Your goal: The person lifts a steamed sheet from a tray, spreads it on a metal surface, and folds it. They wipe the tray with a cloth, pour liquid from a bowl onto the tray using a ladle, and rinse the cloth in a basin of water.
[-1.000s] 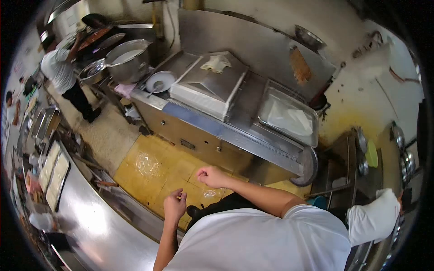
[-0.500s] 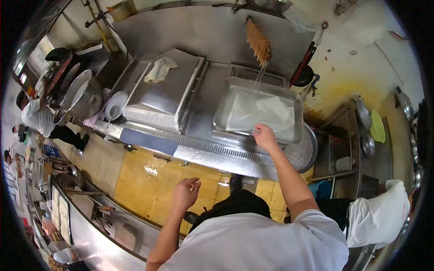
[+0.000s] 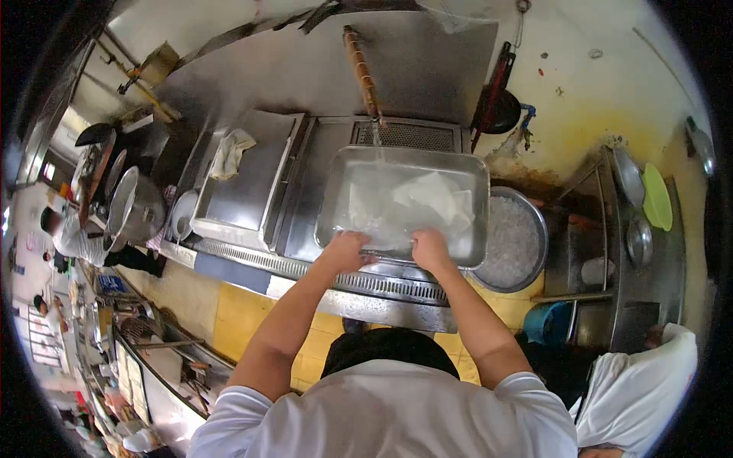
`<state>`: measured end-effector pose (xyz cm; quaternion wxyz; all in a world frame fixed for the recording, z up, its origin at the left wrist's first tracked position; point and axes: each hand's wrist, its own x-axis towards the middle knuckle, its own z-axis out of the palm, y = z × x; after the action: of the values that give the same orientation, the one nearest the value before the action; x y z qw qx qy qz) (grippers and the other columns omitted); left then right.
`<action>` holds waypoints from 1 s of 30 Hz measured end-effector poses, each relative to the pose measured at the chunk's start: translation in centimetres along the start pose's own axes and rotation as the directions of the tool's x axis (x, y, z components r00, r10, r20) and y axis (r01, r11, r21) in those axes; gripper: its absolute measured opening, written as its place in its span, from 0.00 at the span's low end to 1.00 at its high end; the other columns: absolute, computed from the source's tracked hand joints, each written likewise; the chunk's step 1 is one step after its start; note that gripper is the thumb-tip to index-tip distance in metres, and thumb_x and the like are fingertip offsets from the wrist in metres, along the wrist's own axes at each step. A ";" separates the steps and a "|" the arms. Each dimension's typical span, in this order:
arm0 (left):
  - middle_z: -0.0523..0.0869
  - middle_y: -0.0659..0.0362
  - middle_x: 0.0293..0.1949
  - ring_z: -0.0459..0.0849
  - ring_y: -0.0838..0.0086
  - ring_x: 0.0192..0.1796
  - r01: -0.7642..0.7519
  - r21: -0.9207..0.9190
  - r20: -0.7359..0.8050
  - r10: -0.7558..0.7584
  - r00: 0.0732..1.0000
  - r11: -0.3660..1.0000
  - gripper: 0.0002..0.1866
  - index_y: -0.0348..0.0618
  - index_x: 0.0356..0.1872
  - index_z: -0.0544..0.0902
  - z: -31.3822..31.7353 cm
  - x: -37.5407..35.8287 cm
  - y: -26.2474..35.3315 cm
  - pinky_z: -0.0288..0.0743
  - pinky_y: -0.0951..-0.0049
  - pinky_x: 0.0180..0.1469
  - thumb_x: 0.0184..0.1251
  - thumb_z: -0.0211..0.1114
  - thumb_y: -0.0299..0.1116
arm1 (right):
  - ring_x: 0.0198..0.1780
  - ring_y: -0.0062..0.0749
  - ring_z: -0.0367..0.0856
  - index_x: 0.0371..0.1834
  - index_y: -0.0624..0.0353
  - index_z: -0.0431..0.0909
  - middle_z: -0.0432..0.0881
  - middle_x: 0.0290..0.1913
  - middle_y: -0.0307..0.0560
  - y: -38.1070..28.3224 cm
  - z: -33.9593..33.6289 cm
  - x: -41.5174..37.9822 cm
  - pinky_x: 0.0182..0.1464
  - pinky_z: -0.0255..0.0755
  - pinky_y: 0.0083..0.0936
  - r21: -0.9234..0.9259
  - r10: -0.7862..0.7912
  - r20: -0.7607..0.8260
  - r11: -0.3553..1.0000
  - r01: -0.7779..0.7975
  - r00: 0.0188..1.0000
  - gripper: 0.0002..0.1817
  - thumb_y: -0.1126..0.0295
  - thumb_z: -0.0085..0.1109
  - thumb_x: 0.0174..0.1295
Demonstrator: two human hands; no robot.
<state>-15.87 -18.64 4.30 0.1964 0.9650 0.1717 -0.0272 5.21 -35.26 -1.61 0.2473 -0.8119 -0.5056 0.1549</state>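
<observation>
A rectangular metal pan [image 3: 479,191] holds water and pale, thin white sheets [image 3: 437,197], partly folded and lying under the surface. Water falls into it from a bamboo-wrapped spout [image 3: 360,70]. My left hand [image 3: 345,252] is at the near rim, left of the middle, its fingers bent inward. My right hand [image 3: 431,249] is closed at the same rim, farther right, with its fingertips over the water. Whether they grip the rim or the edge of a sheet is hidden. A hazy, translucent patch lies in the water between them.
A round basin [image 3: 513,240] of whitish, ice-like pieces stands right of the pan. On the left, a cloth [image 3: 231,154] lies on a steel cover [image 3: 256,172]. A person in a white shirt [image 3: 641,389] is close at my right; another [image 3: 76,238] stands far left.
My left hand has come up from over the floor to the pan's near rim. My right hand stays at that rim. The white sheets have shifted and folded; my view has turned and moved closer.
</observation>
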 end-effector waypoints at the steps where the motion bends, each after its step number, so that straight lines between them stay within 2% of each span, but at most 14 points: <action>1: 0.88 0.46 0.54 0.86 0.49 0.57 0.020 -0.035 0.085 -0.017 0.996 0.999 0.28 0.43 0.59 0.85 0.0 0.4 -0.5 0.78 0.56 0.63 0.61 0.76 0.47 | 0.47 0.63 0.84 0.37 0.60 0.87 0.86 0.43 0.66 0.2 0.0 -0.1 0.53 0.77 0.54 0.004 0.009 -0.022 1.000 -0.009 1.000 0.10 0.70 0.59 0.59; 7: 0.90 0.43 0.45 0.89 0.50 0.49 0.185 -0.329 0.192 -0.126 0.973 0.926 0.24 0.41 0.47 0.90 -1.5 0.4 -3.2 0.81 0.58 0.54 0.58 0.80 0.49 | 0.43 0.64 0.83 0.33 0.62 0.84 0.85 0.37 0.64 -0.8 -1.4 -0.9 0.47 0.75 0.54 0.110 0.087 -0.066 0.991 -0.079 0.994 0.15 0.59 0.62 0.67; 10: 0.91 0.47 0.37 0.90 0.57 0.41 0.510 -0.482 0.313 -0.404 0.859 0.712 0.20 0.40 0.45 0.90 -5.3 1.6 -2.6 0.81 0.61 0.48 0.63 0.78 0.46 | 0.41 0.64 0.82 0.32 0.64 0.83 0.83 0.34 0.66 -1.6 -2.1 -0.9 0.45 0.74 0.53 0.238 0.174 -0.088 0.960 -0.149 0.981 0.21 0.53 0.62 0.69; 11: 0.91 0.51 0.34 0.89 0.67 0.37 0.321 -0.539 0.109 -0.314 0.943 0.778 0.17 0.41 0.48 0.90 -3.8 2.4 -4.8 0.81 0.63 0.45 0.68 0.74 0.44 | 0.38 0.63 0.81 0.31 0.64 0.83 0.82 0.32 0.66 -1.5 -1.8 -0.9 0.42 0.74 0.50 0.259 0.197 -0.132 0.953 -0.158 0.972 0.21 0.53 0.63 0.68; 14: 0.92 0.52 0.34 0.89 0.67 0.37 0.205 -0.737 -0.054 -0.359 0.932 0.644 0.16 0.41 0.48 0.89 -2.9 7.9 -7.0 0.80 0.62 0.44 0.71 0.70 0.43 | 0.34 0.58 0.81 0.34 0.64 0.83 0.82 0.32 0.63 -1.2 -2.3 0.9 0.39 0.74 0.44 0.231 0.211 -0.174 0.958 -0.168 0.962 0.19 0.55 0.66 0.66; 16: 0.90 0.53 0.33 0.82 0.76 0.35 0.219 -0.754 -0.051 -0.387 0.920 0.620 0.15 0.39 0.48 0.88 -6.4 10.9 -4.1 0.78 0.68 0.40 0.73 0.69 0.41 | 0.35 0.51 0.82 0.39 0.64 0.84 0.84 0.33 0.59 -1.7 -2.4 2.5 0.40 0.76 0.40 0.242 0.200 -0.247 0.960 -0.139 0.948 0.16 0.60 0.68 0.65; 18: 0.90 0.46 0.38 0.89 0.50 0.41 0.013 -0.622 -0.283 -0.240 0.929 0.783 0.13 0.42 0.46 0.88 -7.1 14.3 -3.3 0.80 0.57 0.45 0.72 0.67 0.39 | 0.36 0.42 0.84 0.44 0.64 0.85 0.86 0.35 0.54 -2.7 -3.6 5.5 0.41 0.77 0.36 0.299 0.181 -0.399 0.952 -0.059 0.899 0.14 0.65 0.69 0.62; 20: 0.90 0.45 0.39 0.89 0.48 0.43 -0.003 -0.471 -0.305 -0.159 0.939 0.882 0.12 0.45 0.48 0.89 -9.7 15.5 -0.6 0.81 0.56 0.46 0.70 0.67 0.38 | 0.47 0.41 0.85 0.49 0.66 0.84 0.86 0.49 0.54 -5.0 -6.2 9.5 0.52 0.77 0.36 0.484 0.280 -0.323 0.870 -0.097 0.904 0.19 0.71 0.73 0.55; 22: 0.90 0.44 0.42 0.89 0.48 0.45 -0.047 -0.378 -0.324 -0.085 0.942 0.924 0.12 0.47 0.49 0.90 -11.6 16.0 0.0 0.81 0.55 0.48 0.69 0.67 0.36 | 0.47 0.42 0.85 0.49 0.67 0.84 0.87 0.47 0.57 -5.0 -4.8 15.1 0.53 0.77 0.36 0.816 0.246 -0.378 0.544 0.196 0.893 0.16 0.70 0.69 0.59; 25: 0.91 0.45 0.45 0.89 0.48 0.49 -0.087 -0.367 -0.391 -0.069 0.918 0.926 0.12 0.48 0.48 0.91 -12.3 15.8 -0.8 0.82 0.54 0.51 0.67 0.66 0.32 | 0.49 0.42 0.86 0.48 0.66 0.86 0.87 0.48 0.60 -8.0 -6.5 17.6 0.54 0.77 0.36 0.915 0.124 0.083 0.384 -0.125 0.989 0.13 0.71 0.63 0.63; 27: 0.90 0.46 0.43 0.88 0.47 0.46 -0.048 -0.388 -0.486 -0.160 0.859 0.921 0.15 0.49 0.48 0.92 -13.7 14.7 -3.5 0.82 0.57 0.51 0.61 0.66 0.27 | 0.44 0.40 0.86 0.45 0.68 0.85 0.88 0.40 0.55 -9.4 -6.3 16.3 0.50 0.77 0.38 0.617 0.163 0.132 0.758 -0.210 0.978 0.12 0.72 0.58 0.63; 28: 0.91 0.47 0.43 0.89 0.48 0.47 -0.113 -0.418 -0.578 -0.168 0.798 0.901 0.15 0.48 0.47 0.92 -14.6 14.2 -5.1 0.83 0.57 0.51 0.60 0.65 0.25 | 0.41 0.39 0.86 0.43 0.70 0.85 0.89 0.37 0.53 -9.7 -5.9 15.5 0.47 0.78 0.39 0.406 0.189 0.151 0.883 -0.235 0.970 0.12 0.73 0.56 0.63; 29: 0.91 0.47 0.43 0.89 0.49 0.47 -0.177 -0.442 -0.658 -0.184 0.730 0.880 0.15 0.47 0.45 0.92 -15.5 13.6 -6.9 0.83 0.58 0.52 0.60 0.63 0.23 | 0.41 0.43 0.86 0.43 0.70 0.85 0.89 0.37 0.57 -7.5 -5.2 14.6 0.48 0.78 0.40 0.261 0.054 0.096 0.962 -0.078 0.994 0.13 0.72 0.56 0.62; 30: 0.89 0.44 0.37 0.90 0.50 0.40 -0.208 -0.384 -0.740 -0.165 0.651 0.900 0.10 0.44 0.44 0.91 -16.4 13.1 -8.7 0.82 0.58 0.45 0.66 0.65 0.27 | 0.42 0.46 0.87 0.43 0.69 0.86 0.88 0.38 0.61 -5.6 -5.7 13.4 0.49 0.78 0.40 0.224 0.062 0.085 0.971 -0.080 0.994 0.14 0.72 0.56 0.61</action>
<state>-6.83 -0.54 14.63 0.3176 0.8194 0.2275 0.4195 9.80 -22.58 6.27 0.3132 -0.7893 -0.4644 0.2515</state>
